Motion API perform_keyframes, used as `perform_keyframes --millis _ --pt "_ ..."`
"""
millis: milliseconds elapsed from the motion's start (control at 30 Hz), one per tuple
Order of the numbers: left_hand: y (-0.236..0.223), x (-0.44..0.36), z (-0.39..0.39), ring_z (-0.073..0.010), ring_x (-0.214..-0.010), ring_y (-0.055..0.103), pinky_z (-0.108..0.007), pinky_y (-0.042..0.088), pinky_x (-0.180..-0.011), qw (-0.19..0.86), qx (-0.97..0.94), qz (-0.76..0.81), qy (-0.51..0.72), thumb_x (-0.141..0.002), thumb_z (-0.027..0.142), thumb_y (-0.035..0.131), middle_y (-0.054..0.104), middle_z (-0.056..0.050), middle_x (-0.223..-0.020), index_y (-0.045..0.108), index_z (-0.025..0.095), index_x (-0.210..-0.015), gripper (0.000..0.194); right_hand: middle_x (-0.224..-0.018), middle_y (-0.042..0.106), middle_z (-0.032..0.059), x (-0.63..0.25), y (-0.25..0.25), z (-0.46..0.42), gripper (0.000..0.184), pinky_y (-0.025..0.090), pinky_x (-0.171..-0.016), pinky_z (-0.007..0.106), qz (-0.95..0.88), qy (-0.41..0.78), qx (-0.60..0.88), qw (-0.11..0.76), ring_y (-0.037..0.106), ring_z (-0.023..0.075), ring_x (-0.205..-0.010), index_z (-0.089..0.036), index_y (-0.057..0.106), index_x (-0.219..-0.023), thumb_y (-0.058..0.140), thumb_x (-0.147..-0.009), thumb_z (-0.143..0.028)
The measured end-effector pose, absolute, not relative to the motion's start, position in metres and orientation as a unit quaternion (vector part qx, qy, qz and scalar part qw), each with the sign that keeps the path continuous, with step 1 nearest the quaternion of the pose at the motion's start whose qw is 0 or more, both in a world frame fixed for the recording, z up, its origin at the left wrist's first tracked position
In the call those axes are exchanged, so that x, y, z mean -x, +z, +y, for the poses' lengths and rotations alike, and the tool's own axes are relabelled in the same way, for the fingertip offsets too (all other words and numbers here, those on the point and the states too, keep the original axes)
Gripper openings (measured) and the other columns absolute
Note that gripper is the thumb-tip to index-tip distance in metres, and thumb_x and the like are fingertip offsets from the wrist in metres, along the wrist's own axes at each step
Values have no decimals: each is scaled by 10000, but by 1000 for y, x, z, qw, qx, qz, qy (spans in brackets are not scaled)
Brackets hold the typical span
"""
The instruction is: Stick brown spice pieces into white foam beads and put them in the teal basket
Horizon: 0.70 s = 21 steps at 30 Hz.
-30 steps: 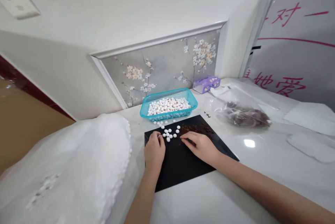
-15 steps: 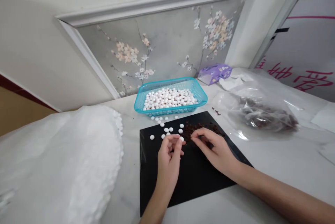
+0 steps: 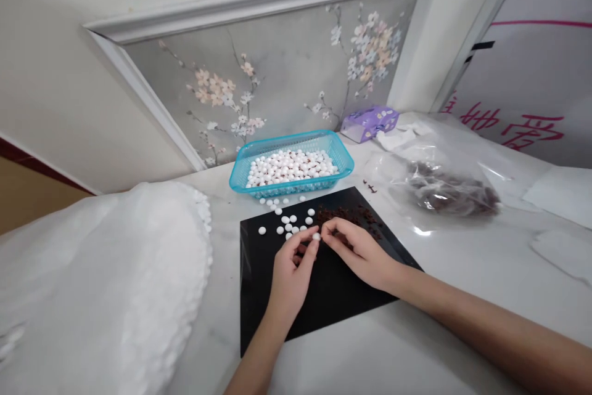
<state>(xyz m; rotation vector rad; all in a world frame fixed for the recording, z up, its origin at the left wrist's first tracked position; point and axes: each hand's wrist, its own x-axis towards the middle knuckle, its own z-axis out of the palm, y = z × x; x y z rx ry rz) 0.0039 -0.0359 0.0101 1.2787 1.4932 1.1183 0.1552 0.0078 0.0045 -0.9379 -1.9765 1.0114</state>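
Between the thumb and fingers of my left hand (image 3: 292,265) is a small white ball (image 3: 316,236), held over a black mat (image 3: 324,296). My right hand (image 3: 358,252) is pinched close beside that ball; whatever its fingertips hold is too small to make out. Small dark brown pieces (image 3: 346,216) lie in a loose heap on the mat just beyond my right hand. Several loose white balls (image 3: 287,220) are scattered on the mat's far left part and on the table behind it.
A blue plastic basket (image 3: 345,161) behind the mat holds many white balls, some with brown bits. On the left bulges a large white bag (image 3: 106,284). To the right lie a clear bag (image 3: 453,191) of brown pieces and a purple tissue pack (image 3: 370,122).
My right hand has come in towards the left, so its fingertips are now right by the white ball. My left hand still holds the ball. The view has shifted slightly.
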Motion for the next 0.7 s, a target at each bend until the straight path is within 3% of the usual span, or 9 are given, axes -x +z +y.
perform_keyframes --millis 133,433,700 --pt "7 -4 -36 -172 -879 598 -256 476 -726 433 -499 588 466 -808 357 561 662 -57 -1054 612 190 -1094 335 -806 539 -2 -155 4 7 156 425 -653 237 -767 405 347 357 509 113 -712 -199 484 -828 376 -915 -269" --pt "10 -5 -38 -183 -856 631 -269 488 -756 404 -503 586 491 -765 353 620 703 -54 -919 689 170 -919 249 -802 543 8 -157 0 7 161 391 -583 234 -752 424 353 362 499 119 -684 -203 499 -843 417 -901 -329" --pt "9 -7 -41 -177 -848 646 -278 497 -805 356 -528 591 496 -761 307 633 707 -52 -933 698 173 -947 238 -739 499 -12 -156 4 9 169 361 -556 229 -736 463 351 347 440 100 -626 -192 480 -791 426 -889 -319"
